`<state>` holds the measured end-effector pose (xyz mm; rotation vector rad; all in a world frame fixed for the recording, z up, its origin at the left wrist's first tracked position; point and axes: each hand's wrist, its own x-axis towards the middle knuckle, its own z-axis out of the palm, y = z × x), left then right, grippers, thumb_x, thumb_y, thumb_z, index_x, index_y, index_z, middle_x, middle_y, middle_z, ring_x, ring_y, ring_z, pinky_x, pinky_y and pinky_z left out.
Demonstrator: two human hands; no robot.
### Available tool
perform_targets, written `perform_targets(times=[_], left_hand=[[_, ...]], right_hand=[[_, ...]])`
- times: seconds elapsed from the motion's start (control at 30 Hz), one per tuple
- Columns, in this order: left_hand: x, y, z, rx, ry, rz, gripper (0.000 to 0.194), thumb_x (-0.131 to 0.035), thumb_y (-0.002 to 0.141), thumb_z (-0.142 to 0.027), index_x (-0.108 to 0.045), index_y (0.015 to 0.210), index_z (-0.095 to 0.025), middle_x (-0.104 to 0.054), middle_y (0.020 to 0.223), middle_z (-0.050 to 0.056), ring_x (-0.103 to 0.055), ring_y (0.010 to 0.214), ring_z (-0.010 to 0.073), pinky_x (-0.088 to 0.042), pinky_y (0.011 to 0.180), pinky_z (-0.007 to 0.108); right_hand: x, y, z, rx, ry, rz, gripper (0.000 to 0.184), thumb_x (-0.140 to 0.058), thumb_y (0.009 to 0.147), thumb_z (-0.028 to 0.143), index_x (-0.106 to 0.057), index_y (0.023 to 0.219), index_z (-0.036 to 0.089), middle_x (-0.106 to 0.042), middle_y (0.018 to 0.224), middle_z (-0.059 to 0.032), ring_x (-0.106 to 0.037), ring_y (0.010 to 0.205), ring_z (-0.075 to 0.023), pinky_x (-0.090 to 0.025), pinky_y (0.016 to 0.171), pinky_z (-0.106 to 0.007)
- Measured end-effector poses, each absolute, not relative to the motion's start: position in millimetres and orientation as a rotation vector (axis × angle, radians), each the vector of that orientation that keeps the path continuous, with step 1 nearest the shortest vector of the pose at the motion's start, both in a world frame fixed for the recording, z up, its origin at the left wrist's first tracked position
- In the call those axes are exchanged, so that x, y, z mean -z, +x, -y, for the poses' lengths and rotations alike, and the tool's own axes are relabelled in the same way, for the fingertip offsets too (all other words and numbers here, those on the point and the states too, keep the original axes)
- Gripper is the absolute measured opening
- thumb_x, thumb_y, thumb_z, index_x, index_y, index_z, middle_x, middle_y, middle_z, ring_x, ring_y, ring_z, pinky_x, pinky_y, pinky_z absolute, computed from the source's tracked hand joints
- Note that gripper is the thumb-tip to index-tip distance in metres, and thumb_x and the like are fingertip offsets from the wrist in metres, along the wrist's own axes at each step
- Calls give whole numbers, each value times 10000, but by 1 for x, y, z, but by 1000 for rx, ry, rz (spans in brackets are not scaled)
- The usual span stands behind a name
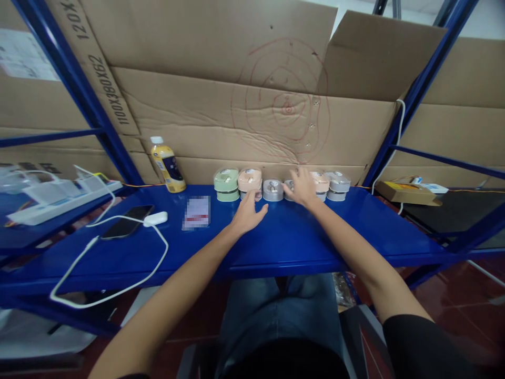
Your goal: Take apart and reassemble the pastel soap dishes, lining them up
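Note:
Along the back of the blue table stands a row of small rounded lidded containers. At its left end are a green container (226,185) and a pink container (250,180). A low grey container (273,190) sits in the middle. My left hand (248,215) is in front of the pink one, thumb apart from its fingers and nothing visibly held; whether the fingertips touch it I cannot tell. Over another low grey container (290,190), my right hand (303,188) has its fingers spread and partly hides it. Farther right are a second pink container (321,185) and a taller grey container (338,185).
A yellow drink bottle (169,166) stands at the back left. A blurred-out card or packet (197,212) lies on the blue table (276,242). Left of it are a phone (127,222) and a looping white cable (165,252). Cardboard (189,116) walls the back.

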<state>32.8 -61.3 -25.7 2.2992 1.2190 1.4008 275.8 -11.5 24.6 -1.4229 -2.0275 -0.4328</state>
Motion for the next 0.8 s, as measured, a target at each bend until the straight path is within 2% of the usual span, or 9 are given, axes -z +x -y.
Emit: perform_targets(times=[0.17, 0.23, 0.3, 0.47, 0.57, 0.73, 0.8], left_hand=[[23, 27, 58, -1534, 2230, -1379, 58, -603, 897, -283, -592, 890, -227, -674, 918, 53, -680, 886, 229, -575, 844, 388], [22, 25, 57, -1571, 2193, -1453, 109, -581, 888, -262, -563, 785, -232, -657, 832, 37, -669, 825, 221, -568, 811, 373], [20, 23, 57, -1614, 2156, -1517, 129, -573, 871, -245, -547, 746, -235, -643, 788, 30, -654, 783, 218, -559, 786, 367], [17, 23, 58, -1689, 2072, -1594, 139, -574, 861, -242, -549, 724, -241, -635, 775, 38, -638, 773, 229, -539, 814, 385], [13, 21, 59, -1704, 2025, -1606, 131, -575, 859, -245, -558, 730, -237, -633, 784, 46, -638, 791, 241, -532, 856, 412], [7, 12, 55, -1880, 1829, -1508, 99, -607, 883, -306, -600, 840, -217, -675, 891, 60, -666, 865, 241, -557, 859, 411], [5, 10, 49, -1912, 1649, -1413, 192, -669, 880, -381, -602, 930, -208, -686, 951, 61, -678, 860, 221, -576, 823, 385]], right_hand=[[-30, 202, 3, 332, -1326, 2321, 884, -800, 853, 422, -399, 1580, 119, -329, 1650, -281, -381, 1481, -472, -366, 1179, -617], [-31, 182, -2, 336, -1346, 2362, 964, -865, 811, 399, -376, 1597, 127, -286, 1669, -295, -338, 1521, -469, -365, 1185, -600], [-32, 170, -5, 344, -1356, 2381, 947, -882, 807, 378, -396, 1585, 143, -276, 1678, -292, -299, 1551, -450, -342, 1202, -586], [-33, 163, -6, 426, -1301, 2433, 681, -774, 905, 264, -493, 1504, 102, -443, 1591, -275, -389, 1500, -397, -343, 1200, -529], [-32, 170, -1, 442, -1222, 2442, 601, -687, 957, 244, -498, 1507, 94, -490, 1563, -260, -443, 1455, -391, -370, 1176, -521], [-34, 208, 11, 275, -1110, 2218, 585, -589, 1008, 356, -478, 1537, 131, -509, 1581, -209, -460, 1449, -389, -375, 1203, -571], [-39, 231, 17, 90, -1039, 2054, 634, -604, 994, 412, -459, 1550, 145, -529, 1567, -197, -492, 1438, -367, -410, 1203, -557]])
